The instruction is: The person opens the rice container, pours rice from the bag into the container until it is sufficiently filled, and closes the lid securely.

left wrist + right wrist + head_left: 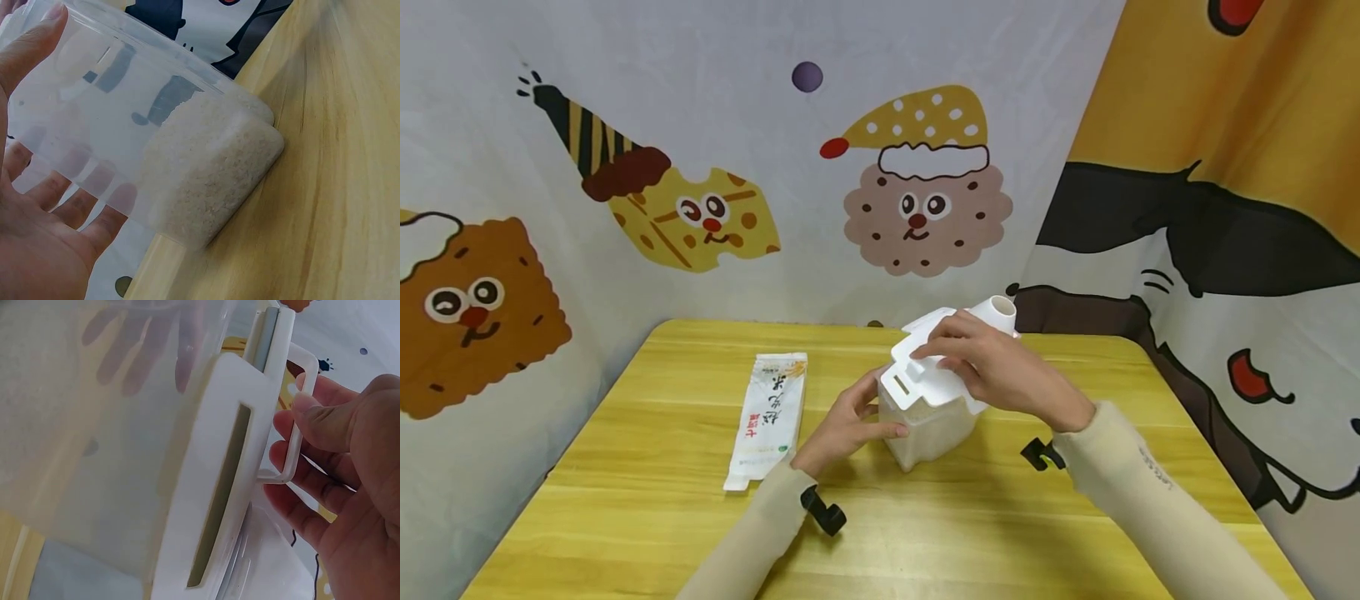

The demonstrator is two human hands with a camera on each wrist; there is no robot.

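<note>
A clear plastic storage container point(928, 433) with a white lid point(936, 385) stands on the table, its lower part filled with what looks like rice point(212, 169). My left hand point(853, 421) grips its side, thumb on the near face and fingers on another wall, seen through the plastic in the left wrist view. On top, my right hand point(985, 362) holds the lid's looped white handle point(294, 456) between thumb and fingers. A slot point(222, 494) runs along the lid beside the handle. At the lid's far right is a white round-mouthed part point(1002, 310), like a cup or spout.
A flat white printed packet point(767, 417) lies on the wooden table point(647, 500), left of the left hand. Behind the table's far edge hangs a curtain point(820, 292) with cartoon figures. Black clips point(825, 511) are on both wrists.
</note>
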